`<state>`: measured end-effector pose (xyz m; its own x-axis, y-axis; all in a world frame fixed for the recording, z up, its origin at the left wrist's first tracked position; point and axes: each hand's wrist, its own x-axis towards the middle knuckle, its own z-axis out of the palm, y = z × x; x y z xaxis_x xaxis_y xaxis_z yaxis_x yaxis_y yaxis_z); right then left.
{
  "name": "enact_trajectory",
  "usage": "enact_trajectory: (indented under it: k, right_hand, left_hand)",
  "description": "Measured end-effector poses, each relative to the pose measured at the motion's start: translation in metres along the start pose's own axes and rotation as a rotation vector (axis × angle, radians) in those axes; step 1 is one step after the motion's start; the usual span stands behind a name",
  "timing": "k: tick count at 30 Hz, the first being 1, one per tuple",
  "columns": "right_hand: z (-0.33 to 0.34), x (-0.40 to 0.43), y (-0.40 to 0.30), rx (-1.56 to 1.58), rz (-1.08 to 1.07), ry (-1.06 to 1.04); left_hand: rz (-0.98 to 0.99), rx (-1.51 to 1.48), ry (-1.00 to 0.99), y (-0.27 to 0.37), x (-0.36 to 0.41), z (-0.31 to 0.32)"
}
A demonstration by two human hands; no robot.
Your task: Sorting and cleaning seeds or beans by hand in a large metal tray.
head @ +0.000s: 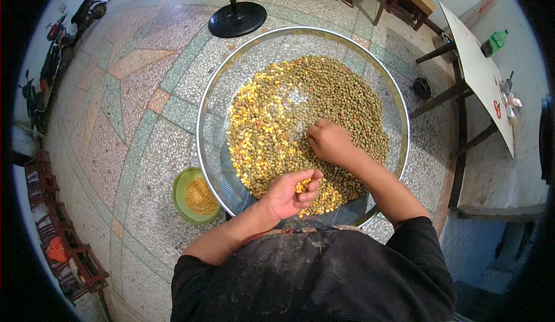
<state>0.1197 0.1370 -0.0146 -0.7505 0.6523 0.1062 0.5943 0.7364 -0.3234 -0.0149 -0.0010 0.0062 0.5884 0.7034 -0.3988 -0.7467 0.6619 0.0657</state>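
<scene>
A large round mesh sieve with a metal rim [200, 118] lies before me. On its mesh, yellow corn kernels [247, 135] are mixed with brownish-green beans or seeds [347, 87]; the corn is thickest on the left, the darker seeds on the right. My left hand [292, 194], palm up over the near part of the sieve, is curled around several corn kernels. Just beyond it and to the right, my right hand [327, 142] touches the seeds with its fingertips drawn together; whether it pinches anything is hidden. A smaller heap of corn lies beside my left hand.
A green bowl [180, 200] with yellow grain stands on the floor at the sieve's left. Beyond the sieve is a round black stand base [237, 19]. A white-topped table [477, 70] with a green bottle [494, 43] is at right, wooden chairs [65, 218] at left.
</scene>
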Motion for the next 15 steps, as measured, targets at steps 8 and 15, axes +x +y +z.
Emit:
enact_trajectory:
  k: [8, 15]
  right_hand:
    - [0.007, 0.003, -0.009, -0.182, -0.082, 0.073]
    - [0.007, 0.002, -0.012, -0.191, -0.024, 0.059]
  left_hand:
    - [0.006, 0.01, -0.009, 0.0, -0.001, 0.0]
    - [0.009, 0.006, -0.029, -0.001, 0.001, 0.001]
